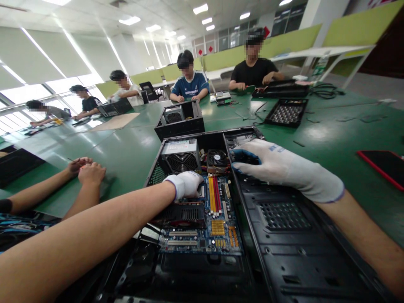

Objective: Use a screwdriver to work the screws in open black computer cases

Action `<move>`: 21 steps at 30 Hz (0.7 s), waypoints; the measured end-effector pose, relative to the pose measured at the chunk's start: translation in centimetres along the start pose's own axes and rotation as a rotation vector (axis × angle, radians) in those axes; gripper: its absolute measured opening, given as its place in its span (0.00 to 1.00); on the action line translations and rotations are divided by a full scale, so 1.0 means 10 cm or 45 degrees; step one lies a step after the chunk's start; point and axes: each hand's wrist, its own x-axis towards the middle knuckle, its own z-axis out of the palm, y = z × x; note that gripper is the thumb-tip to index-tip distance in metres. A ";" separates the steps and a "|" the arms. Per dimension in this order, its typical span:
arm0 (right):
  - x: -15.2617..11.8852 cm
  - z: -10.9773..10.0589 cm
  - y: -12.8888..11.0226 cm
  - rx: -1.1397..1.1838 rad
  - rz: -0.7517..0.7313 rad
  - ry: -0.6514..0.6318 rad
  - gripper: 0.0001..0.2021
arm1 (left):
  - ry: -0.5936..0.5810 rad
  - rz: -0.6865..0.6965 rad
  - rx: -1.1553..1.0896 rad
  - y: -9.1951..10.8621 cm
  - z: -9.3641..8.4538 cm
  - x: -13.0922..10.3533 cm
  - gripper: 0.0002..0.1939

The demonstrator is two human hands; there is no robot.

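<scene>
An open black computer case (241, 198) lies in front of me with a blue motherboard (232, 235) inside. My left hand (187, 184), in a white glove, is over the board beside the red and yellow memory slots (214, 195); its fingertips are bent down out of sight, so what they touch is hidden. My right hand (257, 162), gloved with blue fingertips, has thumb and fingers apart at the case's dividing edge. Behind the left hand is the power supply (181, 155), and the fan (217, 157) stands between the hands. A dark card (183, 213) lies nearer me.
Another person's bare hands (90, 170) are at the left. Beyond my case stand a smaller black case (181, 120) and a perforated black tray (286, 112). A red-edged black object (383, 166) lies right on the green table (334, 136). Several people sit further back.
</scene>
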 end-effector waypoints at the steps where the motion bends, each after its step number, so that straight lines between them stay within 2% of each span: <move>1: 0.00 0.01 0.01 -0.005 -0.003 0.006 0.27 | 0.004 0.006 -0.002 0.00 0.00 0.00 0.20; 21: 0.02 0.02 -0.01 -0.010 -0.024 0.026 0.27 | 0.020 0.032 0.033 0.00 0.03 0.02 0.22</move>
